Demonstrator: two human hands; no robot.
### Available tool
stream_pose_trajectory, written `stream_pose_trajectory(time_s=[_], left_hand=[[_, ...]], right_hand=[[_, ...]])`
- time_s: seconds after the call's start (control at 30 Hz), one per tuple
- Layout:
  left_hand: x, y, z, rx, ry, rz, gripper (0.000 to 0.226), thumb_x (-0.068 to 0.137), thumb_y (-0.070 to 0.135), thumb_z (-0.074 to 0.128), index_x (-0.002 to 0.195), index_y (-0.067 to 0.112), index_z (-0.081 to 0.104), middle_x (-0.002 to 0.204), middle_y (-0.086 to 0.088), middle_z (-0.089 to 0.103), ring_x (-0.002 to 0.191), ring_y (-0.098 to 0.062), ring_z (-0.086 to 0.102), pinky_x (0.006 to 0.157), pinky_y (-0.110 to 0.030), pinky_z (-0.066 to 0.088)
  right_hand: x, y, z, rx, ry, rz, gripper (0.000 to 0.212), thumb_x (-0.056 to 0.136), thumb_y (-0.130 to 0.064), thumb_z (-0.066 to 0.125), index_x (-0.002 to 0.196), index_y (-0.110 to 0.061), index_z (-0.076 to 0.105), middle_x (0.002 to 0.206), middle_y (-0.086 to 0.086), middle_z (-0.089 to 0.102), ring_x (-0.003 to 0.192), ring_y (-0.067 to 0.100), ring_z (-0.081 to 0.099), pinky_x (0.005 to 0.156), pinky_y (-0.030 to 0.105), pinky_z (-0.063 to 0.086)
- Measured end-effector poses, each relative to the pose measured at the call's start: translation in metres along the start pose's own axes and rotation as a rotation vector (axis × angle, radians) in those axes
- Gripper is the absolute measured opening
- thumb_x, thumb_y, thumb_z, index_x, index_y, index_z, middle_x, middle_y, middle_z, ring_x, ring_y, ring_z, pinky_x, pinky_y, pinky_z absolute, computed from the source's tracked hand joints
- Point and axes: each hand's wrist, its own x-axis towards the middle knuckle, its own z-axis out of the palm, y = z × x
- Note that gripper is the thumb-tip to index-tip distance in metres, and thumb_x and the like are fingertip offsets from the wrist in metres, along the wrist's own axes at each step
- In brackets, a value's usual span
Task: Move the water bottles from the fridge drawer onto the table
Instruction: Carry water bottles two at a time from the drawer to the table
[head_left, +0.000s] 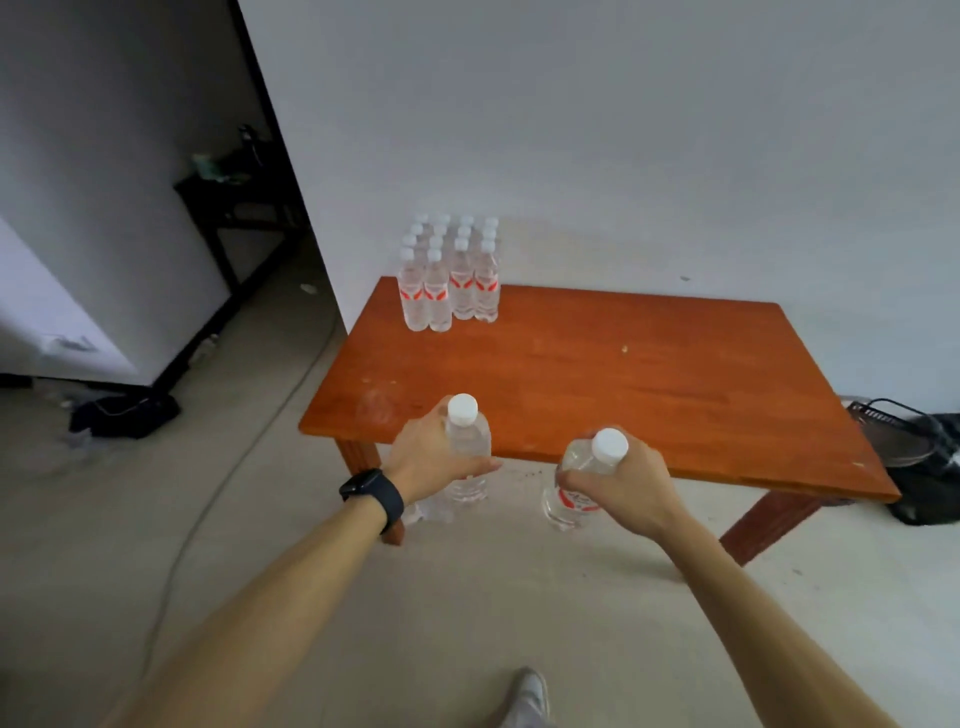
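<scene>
left hand (426, 457): gripping the left bottle (467, 441) round its body, fingers (480, 466) wrapping the clear plastic.
right hand (623, 488): clutching the right bottle (574, 499) just under its white cap, fingers (582, 475) curling round the shoulder.
left bottle: hanging upright, cap up, in front of the near edge of the table (649, 374).
right bottle: tilting slightly, also in front of that edge, well apart from the other.
bottle group (449, 280): standing in tight rows at the table's far left corner, showing white caps and red labels.
watch (373, 493): sitting dark on the left wrist.
floor (260, 519): carrying a pale cable (218, 499) at the left, a black bag (930, 483) by the table's right end, and a shoe (530, 696) at the bottom.
</scene>
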Motion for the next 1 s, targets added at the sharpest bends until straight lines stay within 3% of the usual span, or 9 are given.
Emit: stream_pose_trajectory(time_s=[0.13,0.27,0.4,0.57,0.63,0.8,0.9,1.0], left_hand=[[0.068,-0.003,-0.006,-0.098,0.067,-0.096,0.075,0.069,0.049,0.087,0.129,0.029,0.047,0.107,0.012,0.064,0.102,-0.012,0.062,0.083,-0.027,0.049],[0.131,-0.013,-0.011,-0.177,0.110,-0.162,0.083,0.076,0.045,0.083,0.138,0.023,0.034,0.112,0.010,0.057,0.103,-0.014,0.058,0.080,-0.029,0.047],[0.187,-0.035,-0.016,-0.195,0.062,-0.186,0.085,0.082,0.044,0.079,0.140,0.023,0.021,0.121,0.005,0.050,0.110,-0.018,0.055,0.086,-0.034,0.050],[0.262,-0.075,-0.021,-0.167,-0.074,-0.209,0.079,0.080,0.041,0.081,0.133,0.031,0.023,0.126,0.003,0.051,0.115,-0.019,0.056,0.095,-0.041,0.053],[0.295,-0.089,-0.024,-0.123,-0.109,-0.184,0.076,0.077,0.043,0.083,0.129,0.031,0.029,0.124,0.003,0.053,0.114,-0.021,0.058,0.093,-0.042,0.055],[0.367,-0.108,-0.033,0.088,-0.040,-0.089,0.076,0.064,0.046,0.088,0.124,0.024,0.047,0.127,0.002,0.045,0.112,-0.016,0.048,0.090,-0.026,0.046],[0.405,-0.111,-0.040,0.188,0.006,0.000,0.072,0.064,0.053,0.084,0.122,0.031,0.048,0.123,0.004,0.054,0.112,-0.017,0.051,0.092,-0.035,0.051],[0.440,-0.110,-0.049,0.129,0.007,0.068,0.060,0.074,0.037,0.080,0.119,0.034,0.041,0.108,0.008,0.058,0.101,-0.016,0.054,0.077,-0.035,0.053]], right_hand=[[0.075,-0.008,0.007,-0.006,-0.057,0.001,0.043,0.064,-0.029,0.088,0.099,-0.026,0.061,0.091,-0.008,0.067,0.081,0.005,0.064,0.058,0.016,0.046],[0.147,-0.016,0.020,-0.018,-0.104,0.013,0.042,0.067,-0.029,0.086,0.101,-0.025,0.061,0.094,-0.009,0.067,0.085,0.008,0.065,0.062,0.019,0.050],[0.213,-0.017,0.042,-0.022,-0.139,0.050,0.044,0.069,-0.036,0.086,0.104,-0.026,0.061,0.094,-0.010,0.067,0.084,0.005,0.065,0.061,0.019,0.049],[0.298,-0.022,0.074,-0.065,-0.196,0.078,0.052,0.072,-0.046,0.082,0.113,-0.023,0.058,0.100,-0.006,0.068,0.088,0.011,0.067,0.062,0.020,0.050],[0.330,-0.025,0.087,-0.063,-0.196,0.093,0.051,0.074,-0.047,0.081,0.112,-0.023,0.058,0.100,-0.006,0.068,0.087,0.010,0.067,0.067,0.023,0.053],[0.396,-0.043,0.113,-0.057,-0.158,0.133,0.045,0.076,-0.042,0.082,0.109,-0.025,0.056,0.096,-0.011,0.066,0.084,0.004,0.065,0.061,0.016,0.048],[0.431,-0.050,0.126,-0.035,-0.126,0.161,0.047,0.074,-0.038,0.084,0.110,-0.027,0.055,0.099,-0.012,0.065,0.086,0.003,0.063,0.063,0.017,0.049],[0.465,-0.052,0.135,-0.043,-0.114,0.194,0.052,0.071,-0.039,0.086,0.112,-0.026,0.056,0.102,-0.009,0.065,0.088,0.008,0.065,0.071,0.028,0.058]])
